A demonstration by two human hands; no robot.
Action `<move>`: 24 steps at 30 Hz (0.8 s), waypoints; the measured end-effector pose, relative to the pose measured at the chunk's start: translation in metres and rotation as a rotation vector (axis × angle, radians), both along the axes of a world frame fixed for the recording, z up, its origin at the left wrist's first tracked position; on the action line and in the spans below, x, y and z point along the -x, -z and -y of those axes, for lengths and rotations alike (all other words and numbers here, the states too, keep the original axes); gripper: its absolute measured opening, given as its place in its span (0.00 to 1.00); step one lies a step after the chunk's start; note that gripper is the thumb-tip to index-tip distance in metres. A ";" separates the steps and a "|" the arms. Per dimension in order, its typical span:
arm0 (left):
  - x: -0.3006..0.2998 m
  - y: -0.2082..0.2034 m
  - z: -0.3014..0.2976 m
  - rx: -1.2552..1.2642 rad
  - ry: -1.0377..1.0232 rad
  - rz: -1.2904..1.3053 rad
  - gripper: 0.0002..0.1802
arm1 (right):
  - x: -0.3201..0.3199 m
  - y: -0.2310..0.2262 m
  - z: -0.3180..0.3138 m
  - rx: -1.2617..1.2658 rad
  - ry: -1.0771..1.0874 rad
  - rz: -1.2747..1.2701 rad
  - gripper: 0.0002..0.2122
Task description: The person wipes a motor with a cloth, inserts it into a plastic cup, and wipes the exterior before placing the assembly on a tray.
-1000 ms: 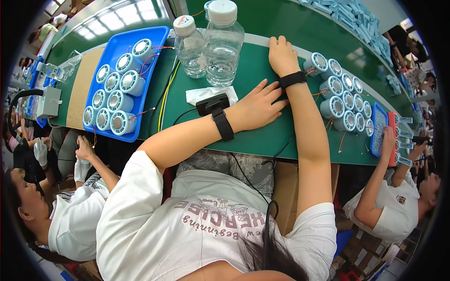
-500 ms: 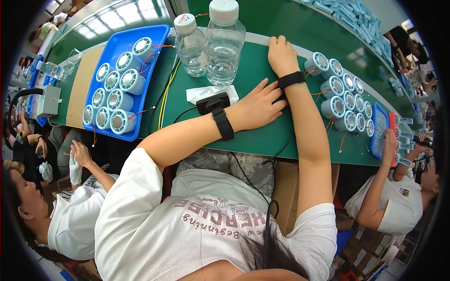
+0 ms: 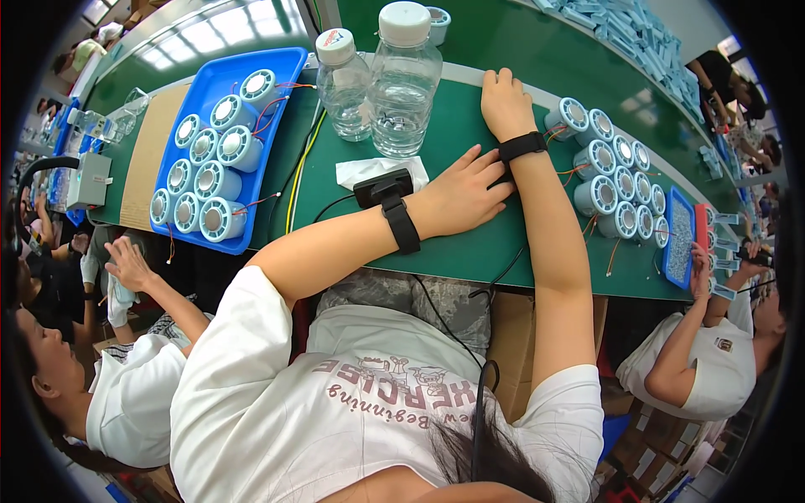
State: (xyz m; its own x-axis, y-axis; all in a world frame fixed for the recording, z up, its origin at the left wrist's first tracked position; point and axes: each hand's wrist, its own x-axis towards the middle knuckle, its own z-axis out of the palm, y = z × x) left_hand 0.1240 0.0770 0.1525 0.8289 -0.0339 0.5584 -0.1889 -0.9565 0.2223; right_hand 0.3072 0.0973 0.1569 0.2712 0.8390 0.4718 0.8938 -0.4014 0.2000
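Observation:
My left hand (image 3: 463, 194) lies palm down on the green table (image 3: 335, 243), fingers loosely spread and holding nothing. Its fingertips come close to my right wrist. Farther away, my right hand (image 3: 506, 107) rests flat near the table's far edge, fingers stretched forward and empty. A black strap circles each wrist, and a small black device (image 3: 382, 188) sits at the left one, next to a folded white tissue (image 3: 352, 173). To the right of my right hand stand several light-blue round motors (image 3: 601, 157) with thin coloured wires.
Two clear plastic bottles (image 3: 404, 92) stand at the far edge. On the left, a blue tray (image 3: 281, 75) holds more motors. A small blue tray (image 3: 678, 243) of small pieces lies at far right. Light-blue parts (image 3: 637, 42) are heaped beyond. A co-worker sits on each side.
Another light-blue cylindrical part now shows behind the large bottle on the far green surface. The co-workers' hands on both sides have shifted. My own hands stay in place.

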 end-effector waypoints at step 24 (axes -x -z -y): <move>0.000 0.005 -0.001 0.007 -0.045 0.070 0.21 | -0.012 -0.048 -0.116 -0.022 0.056 -0.330 0.29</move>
